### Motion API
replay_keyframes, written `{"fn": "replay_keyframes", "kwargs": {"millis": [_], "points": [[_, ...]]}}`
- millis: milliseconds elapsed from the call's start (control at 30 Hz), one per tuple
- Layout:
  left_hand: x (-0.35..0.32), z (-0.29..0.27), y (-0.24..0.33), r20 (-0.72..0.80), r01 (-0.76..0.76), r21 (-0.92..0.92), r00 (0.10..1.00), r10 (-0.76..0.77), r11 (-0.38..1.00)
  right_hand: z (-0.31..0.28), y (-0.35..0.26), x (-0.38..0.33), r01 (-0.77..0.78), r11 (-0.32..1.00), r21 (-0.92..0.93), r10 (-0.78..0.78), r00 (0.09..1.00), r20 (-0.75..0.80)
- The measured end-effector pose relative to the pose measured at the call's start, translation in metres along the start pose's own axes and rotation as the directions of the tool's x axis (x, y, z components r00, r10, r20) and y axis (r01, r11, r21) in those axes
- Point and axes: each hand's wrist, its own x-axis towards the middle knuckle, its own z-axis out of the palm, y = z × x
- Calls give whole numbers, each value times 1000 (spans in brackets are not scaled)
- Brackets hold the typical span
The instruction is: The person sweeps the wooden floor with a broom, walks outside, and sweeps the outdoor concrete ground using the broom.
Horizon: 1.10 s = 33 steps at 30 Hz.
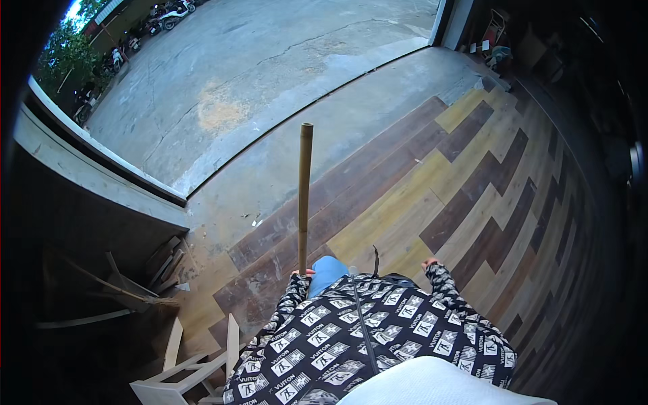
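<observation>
Bamboo pole (305,182) juts up over the plank floor (405,223), left hand (310,272) curled round its lower visible part, right hand (430,262) above that floor, grip unreadable from here, so I'd judge pickup done, release not.

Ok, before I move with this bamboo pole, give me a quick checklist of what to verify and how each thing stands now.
1. Left hand on the bamboo pole: ok, it grips the pole low on its visible length.
2. Right hand free: ok, nothing shows in it.
3. Pole's lower end clear: cannot tell, it is hidden at the hand and body.
4. Left side clear: not ok, a pale wooden frame is close by the left sleeve, with a broom beyond it.
5. Way out to the concrete yard: ok, the wide opening is not shut.
</observation>
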Motion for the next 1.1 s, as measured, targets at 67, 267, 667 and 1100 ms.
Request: {"fn": "replay_keyframes", "kwargs": {"millis": [67,267,667,1100], "points": [[13,6,19,3,-28,28,1000,28,999,-46,-55,22,171,983,62,-159,973,-169],[6,4,1,34,1,40,999,-3,999,-82,-166,54,535,793,293,-390,814,-431],[-22,-61,-13,-139,147,-157,976,-169,977,25,93,-16,-19,938,345,50,996,-80],[53,-6,37,108,57,38,992,-61,998,139,100,9,80,979,189,-91,994,53]]}}
